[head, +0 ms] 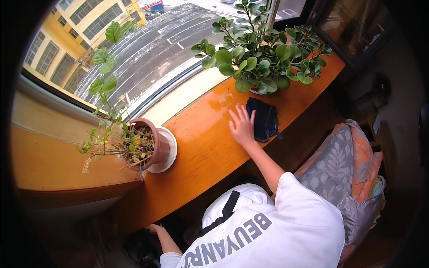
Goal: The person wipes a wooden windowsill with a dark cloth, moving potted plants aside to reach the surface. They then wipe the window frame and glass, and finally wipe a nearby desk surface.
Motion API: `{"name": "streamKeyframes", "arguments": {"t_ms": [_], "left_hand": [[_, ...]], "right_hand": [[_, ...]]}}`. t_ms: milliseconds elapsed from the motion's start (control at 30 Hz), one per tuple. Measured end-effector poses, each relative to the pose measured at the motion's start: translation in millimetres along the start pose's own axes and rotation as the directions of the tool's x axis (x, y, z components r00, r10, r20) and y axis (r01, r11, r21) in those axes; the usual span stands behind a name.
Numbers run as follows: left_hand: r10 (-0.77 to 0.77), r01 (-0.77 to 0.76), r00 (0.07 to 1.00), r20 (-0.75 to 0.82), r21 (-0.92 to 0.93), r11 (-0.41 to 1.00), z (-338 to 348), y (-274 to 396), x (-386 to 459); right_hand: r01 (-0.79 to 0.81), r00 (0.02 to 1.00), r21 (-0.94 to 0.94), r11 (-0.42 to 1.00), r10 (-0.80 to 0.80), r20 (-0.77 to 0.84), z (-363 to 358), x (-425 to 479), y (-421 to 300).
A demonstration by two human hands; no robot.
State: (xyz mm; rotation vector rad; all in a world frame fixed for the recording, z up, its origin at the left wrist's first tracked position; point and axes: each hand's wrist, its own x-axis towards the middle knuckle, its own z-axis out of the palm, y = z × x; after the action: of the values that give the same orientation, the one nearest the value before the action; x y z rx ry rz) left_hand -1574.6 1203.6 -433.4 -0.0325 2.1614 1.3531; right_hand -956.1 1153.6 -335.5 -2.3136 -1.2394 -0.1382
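My right hand (242, 128) lies palm down with spread fingers on the orange wooden windowsill (201, 150). Its thumb side touches or overlaps the edge of a folded dark blue cloth (264, 119), which it does not grip. A glossy patch, perhaps wet, shows on the wood beyond the fingers. At the lower left, my left hand (154, 228) is by the front edge of the sill; its fingers are partly hidden, and whether it grips the edge cannot be told.
Left on the sill stands a brown plant pot (161, 147) on a white saucer (173, 150), with a thin climbing plant. A bushy green potted plant (264, 63) stands beyond the cloth. The window (161, 83) runs along the far side. Patterned bedding (335, 160) is piled at the right.
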Motion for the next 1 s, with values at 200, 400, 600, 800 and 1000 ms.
{"name": "streamKeyframes", "arguments": {"t_ms": [200, 400, 600, 800, 1000], "left_hand": [[0.037, -0.026, 0.992, -0.122, 0.088, 0.996, 16, -37, -45], [0.519, -0.392, 0.846, -0.123, 0.517, 0.761, 45, -41, -93], [0.809, -0.529, 0.575, -0.124, 0.697, 0.484, 50, -67, -158], [0.8, -0.634, 0.569, 0.187, 0.72, 0.283, 82, -92, -215], [0.762, -0.581, 0.583, 0.281, 0.8, 0.149, 89, -97, -234]], "right_hand": [[0.053, 0.965, -0.212, 0.976, 0.004, 0.261, -32, -10, 158], [-0.248, 0.921, -0.367, 0.896, 0.336, 0.198, -63, 59, 334], [-0.5, 0.802, -0.353, 0.791, 0.576, 0.155, -85, 143, 355], [-0.335, 0.822, 0.937, 0.103, 0.518, 0.237, -24, 180, 301], [-0.312, 0.829, 0.901, -0.303, 0.377, 0.414, -19, 214, 271]]}}
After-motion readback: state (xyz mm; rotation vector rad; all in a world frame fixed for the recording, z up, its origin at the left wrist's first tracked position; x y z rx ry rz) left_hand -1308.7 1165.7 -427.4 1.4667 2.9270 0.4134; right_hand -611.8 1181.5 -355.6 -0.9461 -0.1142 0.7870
